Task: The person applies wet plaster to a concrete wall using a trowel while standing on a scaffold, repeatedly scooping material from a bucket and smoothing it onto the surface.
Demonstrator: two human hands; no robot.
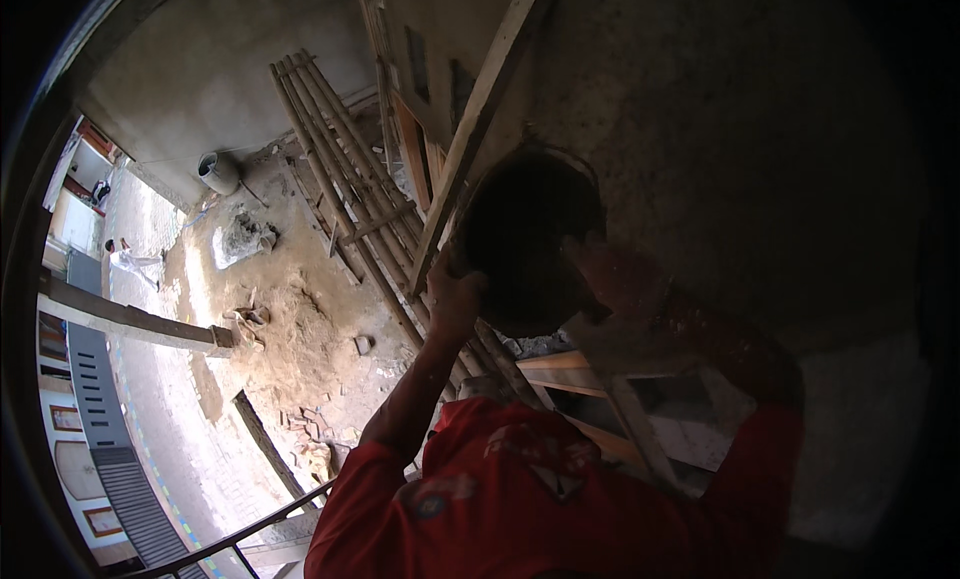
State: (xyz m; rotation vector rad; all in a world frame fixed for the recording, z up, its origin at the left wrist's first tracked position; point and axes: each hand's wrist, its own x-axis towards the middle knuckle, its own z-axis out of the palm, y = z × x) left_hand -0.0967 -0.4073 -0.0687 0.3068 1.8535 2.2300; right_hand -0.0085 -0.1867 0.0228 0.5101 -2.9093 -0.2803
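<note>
A dark round bucket (530, 229) is in front of me, close to the wall, its mouth toward me and its inside in deep shadow. My left hand (457, 291) is closed on the left side of its rim, with the thumb over the edge. Over the bucket's right edge reaches my right hand (622, 276), dim and slightly smeared, with pale specks on the wrist. Whether its fingers hold anything cannot be made out. What lies in the bucket is too dark to tell.
A wooden beam (475, 129) slants up beside the bucket. Bamboo poles (345, 169) lean beyond it. Far below are a sand heap (300, 304), a pale bucket (219, 173) and broken bricks (308, 424). A metal rail (270, 519) runs at lower left. A person (130, 259) is outside.
</note>
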